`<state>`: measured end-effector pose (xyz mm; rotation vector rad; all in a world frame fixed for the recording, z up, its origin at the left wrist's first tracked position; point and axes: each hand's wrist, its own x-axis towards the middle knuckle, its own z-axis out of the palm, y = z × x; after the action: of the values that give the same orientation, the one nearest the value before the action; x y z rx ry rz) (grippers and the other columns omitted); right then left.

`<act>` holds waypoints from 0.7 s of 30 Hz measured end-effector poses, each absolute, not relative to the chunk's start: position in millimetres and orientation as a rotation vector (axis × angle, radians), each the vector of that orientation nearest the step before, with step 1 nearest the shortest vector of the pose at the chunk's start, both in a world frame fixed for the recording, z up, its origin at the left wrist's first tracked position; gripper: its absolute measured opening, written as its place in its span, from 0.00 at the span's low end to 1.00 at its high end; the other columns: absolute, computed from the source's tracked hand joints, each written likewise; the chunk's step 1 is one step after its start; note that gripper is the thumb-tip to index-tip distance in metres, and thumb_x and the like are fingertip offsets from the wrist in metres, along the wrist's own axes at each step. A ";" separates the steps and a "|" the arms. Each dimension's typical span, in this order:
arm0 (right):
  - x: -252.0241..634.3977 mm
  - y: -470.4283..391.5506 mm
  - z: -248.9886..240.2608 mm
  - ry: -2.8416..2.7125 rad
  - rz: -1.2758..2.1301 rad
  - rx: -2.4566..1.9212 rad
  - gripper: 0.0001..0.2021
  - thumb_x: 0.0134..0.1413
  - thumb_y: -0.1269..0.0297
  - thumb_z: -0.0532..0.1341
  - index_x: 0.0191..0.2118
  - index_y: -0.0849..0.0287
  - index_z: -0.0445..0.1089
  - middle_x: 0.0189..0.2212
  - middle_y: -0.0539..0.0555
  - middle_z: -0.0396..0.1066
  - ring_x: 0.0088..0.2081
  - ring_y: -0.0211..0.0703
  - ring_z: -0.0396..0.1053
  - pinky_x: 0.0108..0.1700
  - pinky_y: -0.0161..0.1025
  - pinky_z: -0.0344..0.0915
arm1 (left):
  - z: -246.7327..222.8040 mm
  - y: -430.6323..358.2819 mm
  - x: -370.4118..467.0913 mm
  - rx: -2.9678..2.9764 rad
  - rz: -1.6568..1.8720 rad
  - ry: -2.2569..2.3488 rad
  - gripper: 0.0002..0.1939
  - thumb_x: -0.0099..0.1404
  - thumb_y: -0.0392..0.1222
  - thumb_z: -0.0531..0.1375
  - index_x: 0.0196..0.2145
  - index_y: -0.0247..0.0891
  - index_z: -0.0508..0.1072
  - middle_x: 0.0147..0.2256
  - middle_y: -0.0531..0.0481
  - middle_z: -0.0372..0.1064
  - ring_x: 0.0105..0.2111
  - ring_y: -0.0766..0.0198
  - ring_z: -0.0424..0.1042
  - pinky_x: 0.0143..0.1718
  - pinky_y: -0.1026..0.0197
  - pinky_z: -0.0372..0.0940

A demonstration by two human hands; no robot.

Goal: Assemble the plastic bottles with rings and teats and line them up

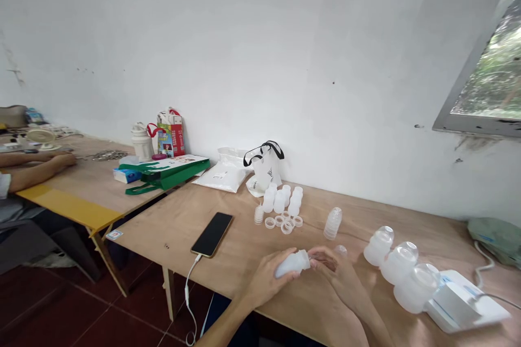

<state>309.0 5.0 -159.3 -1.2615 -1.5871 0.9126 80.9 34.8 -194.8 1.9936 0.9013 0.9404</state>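
Two hands: from where I stand, both are over the near side of the desk (246,241); take the bottle they hold as the middle of a clock, with twelve at the wall.
Bottle in hand: a frosted white bottle (290,264), lying nearly sideways in the air, its wide end toward three o'clock.
Left hand: the left hand (272,276) is wrapped round the bottle's body, thumb on the near side, fingers over the far side.
Right hand: the right hand (331,268) has its fingers bent in close at the wide end; I cannot tell whether they pinch some small part there.
White bottles: a cluster of uncapped bottles (279,201) stands at twelve, near the wall.
Rings: several pale rings (287,226) lie just this side of that cluster, a few overlapping.
Clear caps: a leaning stack of caps (332,222) is at two; one loose cap (341,251) sits just beyond the right hand, partly hidden.
Capped bottles: three in a slanting row (399,263) at three, beside a white box (459,301).
Phone: a dark-screened phone (212,234), cable plugged in, between nine and ten.
Bags: a white tote with black handles (266,171) toward eleven; a plastic parcel (222,174) left of it.
Co-worker: bare forearms (36,171) rest on another desk, between nine and ten, well apart.
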 end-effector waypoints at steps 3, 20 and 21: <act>306.3 6.4 -160.3 -1.603 0.926 -1.234 0.19 0.56 0.42 0.65 0.39 0.53 0.78 0.42 0.57 0.80 0.48 0.54 0.78 0.54 0.50 0.74 | -194.4 35.4 81.7 1.970 0.993 0.916 0.28 0.65 0.56 0.66 0.60 0.48 0.74 0.58 0.50 0.74 0.58 0.50 0.73 0.63 0.50 0.66; 303.7 -6.8 -155.5 -1.760 0.856 -1.090 0.16 0.62 0.46 0.64 0.37 0.53 0.80 0.47 0.59 0.79 0.50 0.54 0.77 0.53 0.46 0.76 | -190.2 36.7 74.4 1.865 0.933 0.820 0.29 0.74 0.63 0.51 0.38 0.36 0.81 0.34 0.48 0.78 0.35 0.58 0.74 0.38 0.62 0.64; 303.5 -6.9 -155.5 -1.757 0.859 -1.085 0.16 0.62 0.46 0.64 0.36 0.53 0.80 0.47 0.59 0.79 0.50 0.54 0.77 0.53 0.46 0.76 | -190.8 37.0 74.8 1.858 0.937 0.823 0.30 0.74 0.64 0.51 0.36 0.36 0.80 0.33 0.48 0.78 0.34 0.59 0.73 0.37 0.62 0.63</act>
<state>303.5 -6.9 -155.5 -1.0850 -1.7574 0.8588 74.8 37.0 -190.8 1.8582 0.8226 0.9370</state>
